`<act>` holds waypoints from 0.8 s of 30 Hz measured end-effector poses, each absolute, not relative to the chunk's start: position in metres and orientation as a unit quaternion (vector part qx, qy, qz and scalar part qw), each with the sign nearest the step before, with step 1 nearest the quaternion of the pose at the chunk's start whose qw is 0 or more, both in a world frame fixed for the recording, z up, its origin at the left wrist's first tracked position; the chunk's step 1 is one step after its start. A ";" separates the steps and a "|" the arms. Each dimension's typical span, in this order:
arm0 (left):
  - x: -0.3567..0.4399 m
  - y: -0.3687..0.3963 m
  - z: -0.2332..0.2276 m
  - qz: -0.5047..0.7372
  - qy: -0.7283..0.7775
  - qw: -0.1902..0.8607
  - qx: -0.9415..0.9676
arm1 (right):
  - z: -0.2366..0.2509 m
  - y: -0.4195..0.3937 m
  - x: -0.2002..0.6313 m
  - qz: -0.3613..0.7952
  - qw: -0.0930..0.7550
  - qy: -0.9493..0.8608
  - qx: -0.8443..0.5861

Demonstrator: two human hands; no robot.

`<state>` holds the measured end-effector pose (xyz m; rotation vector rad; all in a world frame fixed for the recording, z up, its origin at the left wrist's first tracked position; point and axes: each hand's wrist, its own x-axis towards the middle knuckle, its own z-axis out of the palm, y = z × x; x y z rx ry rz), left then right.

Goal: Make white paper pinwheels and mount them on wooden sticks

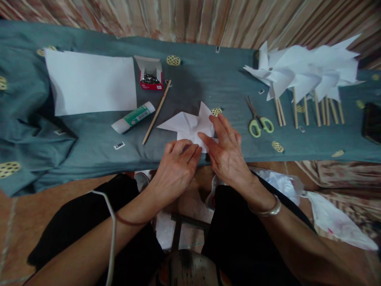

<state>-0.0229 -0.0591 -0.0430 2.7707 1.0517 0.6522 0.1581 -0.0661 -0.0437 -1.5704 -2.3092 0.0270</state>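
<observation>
A white paper pinwheel (187, 124) with pointed blades lies at the front of the cloth, between both hands. My left hand (180, 161) has its fingers drawn together on the pinwheel's near edge, pinching the paper. My right hand (226, 147) rests over the pinwheel's right side, thumb and fingers apart, fingertips touching the paper. Left of the pinwheel lies a thin wooden stick (157, 112), slanting. A glue stick (133, 117) with a green label is beside it. Behind them stands an open red box (151, 86) of small shiny metal pins.
A stack of white paper (93, 83) lies at the left. Scissors (258, 119) with green handles lie right of my hands. Several finished pinwheels (309, 71) on sticks are piled at the far right. A curtain (190, 20) hangs behind the cloth-covered table (232, 79). A plastic bag (339, 218) lies below.
</observation>
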 end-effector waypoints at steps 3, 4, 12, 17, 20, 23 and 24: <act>-0.023 -0.060 -0.043 0.220 0.346 0.049 0.911 | -0.044 -0.066 0.157 0.017 0.170 -0.814 -0.555; -0.023 -0.060 -0.043 0.222 0.345 0.047 0.911 | -0.044 -0.067 0.157 0.016 0.169 -0.814 -0.556; -0.022 -0.060 -0.040 0.213 0.350 0.053 0.911 | -0.045 -0.066 0.156 0.020 0.160 -0.819 -0.551; -0.022 -0.060 -0.039 0.211 0.350 0.058 0.911 | -0.045 -0.066 0.155 0.047 0.167 -0.814 -0.555; -0.022 -0.060 -0.039 0.204 0.351 0.064 0.912 | -0.046 -0.065 0.153 0.062 0.166 -0.812 -0.556; -0.022 -0.060 -0.040 0.203 0.352 0.071 0.911 | -0.048 -0.063 0.150 0.049 0.168 -0.810 -0.560; -0.022 -0.060 -0.041 0.207 0.351 0.074 0.910 | -0.049 -0.062 0.150 0.038 0.168 -0.810 -0.560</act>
